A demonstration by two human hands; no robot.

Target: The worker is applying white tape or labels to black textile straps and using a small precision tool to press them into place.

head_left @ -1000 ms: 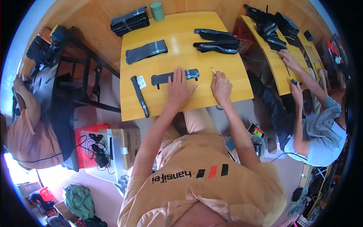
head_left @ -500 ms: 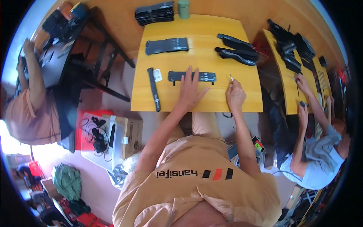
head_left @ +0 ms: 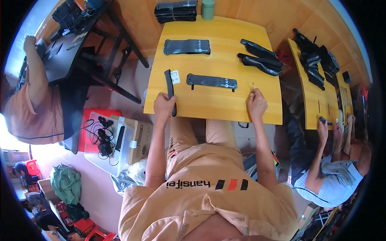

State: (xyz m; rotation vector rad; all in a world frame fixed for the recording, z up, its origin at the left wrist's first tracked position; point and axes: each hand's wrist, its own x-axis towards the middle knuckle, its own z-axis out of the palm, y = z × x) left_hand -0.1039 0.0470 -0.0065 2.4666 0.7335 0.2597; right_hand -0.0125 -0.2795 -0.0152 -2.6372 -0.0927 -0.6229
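Observation:
My left hand is at the lower part of a narrow black strap near the table's left edge, its fingers closed on it. A small white label lies beside the strap. My right hand, at the right front of the table, pinches a thin, light-coloured pointed tool; its exact kind is too small to make out. Between my hands lies a flat black strip with light printing and two short black tabs at its lower edge. Neither hand touches that strip.
On the yellow table lie a wider black band and two long black pieces. A bundled black stack and a green canister stand at the back. Co-workers sit at tables on both sides; a box of cables sits lower left.
My left hand has left the black strip in the middle and moved left to the narrow strap, closing on it. My right hand still holds the thin tool. The view has shifted slightly.

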